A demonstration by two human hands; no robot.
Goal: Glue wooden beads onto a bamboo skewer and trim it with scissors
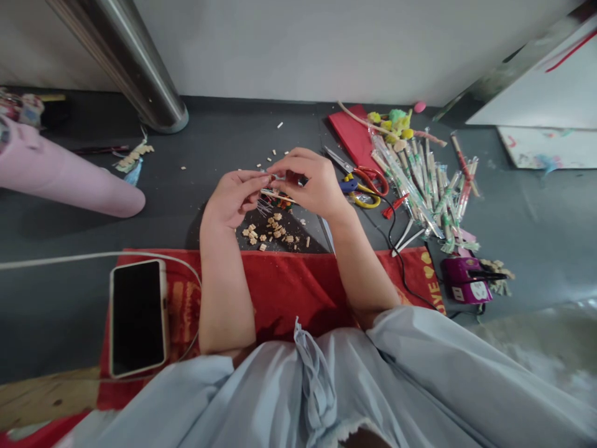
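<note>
Both hands, left (233, 199) and right (310, 180), pinch a thin stick (276, 196) between closed fingertips above scattered wooden bits (273, 233).

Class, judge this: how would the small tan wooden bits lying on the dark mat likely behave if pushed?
The small tan wooden bits look light and loose, so they would probably scatter. Some already lie strewn far across the grey surface.

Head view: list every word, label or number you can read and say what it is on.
"OVE", yellow letters after a small heart, on the red cloth's right end; any first letter is unclear.
Paper sleeves on the bundled sticks: print too small to read.
White label on the purple device: unreadable.
</note>
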